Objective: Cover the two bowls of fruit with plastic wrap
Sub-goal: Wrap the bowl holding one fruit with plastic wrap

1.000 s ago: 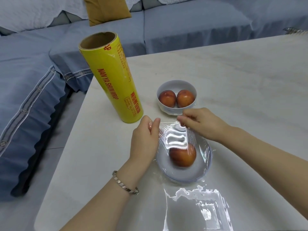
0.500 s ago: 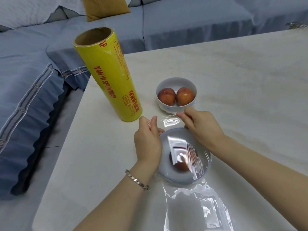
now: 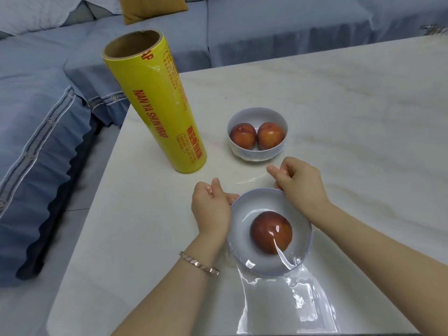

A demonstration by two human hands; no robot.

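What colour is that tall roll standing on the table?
Yellow with red lettering, on a brown cardboard core: the roll, seen in the head view.

table (image 3: 339, 105) – pale marble-look | sofa (image 3: 266, 27) – blue, behind & to L | cushion (image 3: 150, 8) – mustard, on sofa | floor (image 3: 24, 311) – grey, lower L

Both forearms (image 3: 167, 297) were bare. Behind the left hand (image 3: 211, 210), the wrist wore one thin bracelet (image 3: 199, 263) — a chain of small flat links, rose-gold in colour, slightly shiny.
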